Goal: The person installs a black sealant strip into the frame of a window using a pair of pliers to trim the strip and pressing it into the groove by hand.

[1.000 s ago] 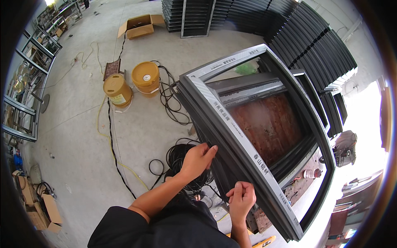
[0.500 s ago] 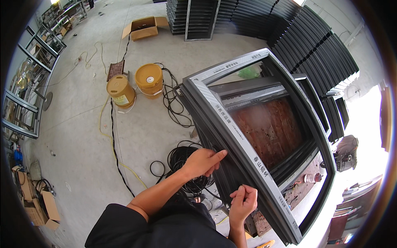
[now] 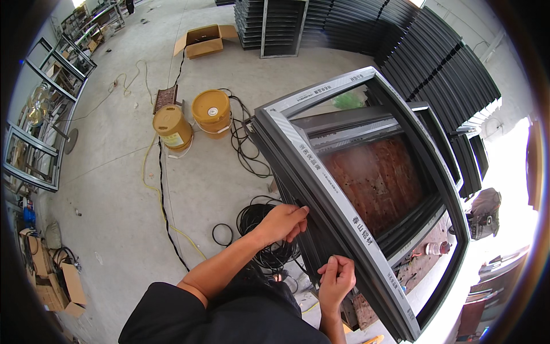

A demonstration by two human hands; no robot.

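From where I stand, a dark window frame (image 3: 338, 200) with pale printed strips slants from the centre of the view toward the lower right, apparently raised so its near edge meets the person's hands. The left hand (image 3: 282, 222) is just below centre, the right hand (image 3: 337, 278) nearer the bottom; they are apart, both at that dark edge, fingers curled in, thumbs against fingertips. The spacing looks suited to minding one stretch of the edge from two points. Whether they pinch anything thin and black there I can't tell, dark against dark. A reddish-brown board (image 3: 369, 180) shows through the opening; what bears the frame's weight is mostly covered. The left forearm hides part of a black cable coil (image 3: 247, 219) at lower centre, and glare washes out the far right.
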